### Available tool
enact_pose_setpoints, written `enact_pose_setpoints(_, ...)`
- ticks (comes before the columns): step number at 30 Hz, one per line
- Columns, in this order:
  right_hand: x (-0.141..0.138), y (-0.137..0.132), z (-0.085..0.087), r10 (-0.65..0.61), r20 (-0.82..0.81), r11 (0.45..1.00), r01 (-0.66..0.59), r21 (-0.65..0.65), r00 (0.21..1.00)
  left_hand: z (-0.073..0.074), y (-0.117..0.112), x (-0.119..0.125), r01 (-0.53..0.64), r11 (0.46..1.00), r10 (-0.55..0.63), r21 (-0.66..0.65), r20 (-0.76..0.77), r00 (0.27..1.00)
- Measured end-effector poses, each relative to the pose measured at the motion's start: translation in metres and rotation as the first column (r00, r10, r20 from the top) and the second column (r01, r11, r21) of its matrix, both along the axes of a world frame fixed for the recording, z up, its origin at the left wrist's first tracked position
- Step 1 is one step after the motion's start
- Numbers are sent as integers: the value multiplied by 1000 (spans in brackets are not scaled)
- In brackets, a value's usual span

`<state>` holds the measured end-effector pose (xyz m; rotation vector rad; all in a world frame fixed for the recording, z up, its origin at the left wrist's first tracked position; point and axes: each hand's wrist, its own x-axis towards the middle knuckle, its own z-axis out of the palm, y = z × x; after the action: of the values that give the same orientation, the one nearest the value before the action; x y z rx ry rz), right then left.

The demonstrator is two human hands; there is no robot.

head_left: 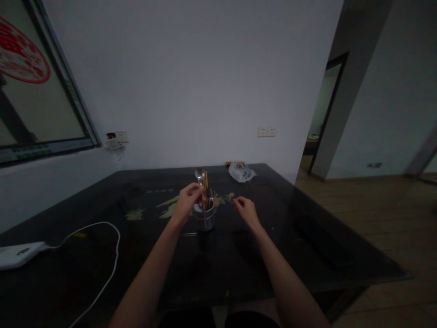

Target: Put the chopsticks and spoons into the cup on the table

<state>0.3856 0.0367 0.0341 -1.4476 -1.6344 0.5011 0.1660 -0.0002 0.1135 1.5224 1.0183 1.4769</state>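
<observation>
A small metal cup (205, 220) stands near the middle of the dark table (239, 269) with utensils upright in it. My left hand (187, 202) is closed round a metal spoon (199, 174) and wooden chopsticks (205, 181), holding them just above the cup. To the right of the cup, my right hand (246, 210) hovers low over the table. Its fingers are loosely curled with nothing visible in them.
A white device (18, 255) with a white cable (102, 255) lies at the table's left edge. A clear plastic bag (241, 172) sits at the far edge by the wall. On the right the table ends, and beyond it are wooden floor and a doorway (324, 114).
</observation>
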Motion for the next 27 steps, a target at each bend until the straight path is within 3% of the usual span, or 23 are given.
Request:
enact_pose_setpoints(4, -21, -8, -3, 201, -54, 979, -199, 47, 978, -6, 9, -20, -247, 961, 206, 124, 274, 939)
enact_pose_setpoints(8, -40, -14, -12, 399, -172, 917, -390, 85, 901, -16, 14, -25, -359, 917, 295, 176, 308, 905)
enact_pose_setpoints(13, -59, -17, -23, 472, -293, 877, -475, 66, 831, -22, 17, -19, -356, 906, 319, 230, 186, 929)
enact_pose_setpoints(21, -77, -15, -31, 458, -365, 886, -448, 116, 810, -37, 23, -6, -343, 904, 377, 255, -96, 921)
enact_pose_setpoints(27, -86, -15, -38, 479, -361, 878, -443, 183, 800, -50, 29, -3, -316, 916, 369, 248, -206, 907)
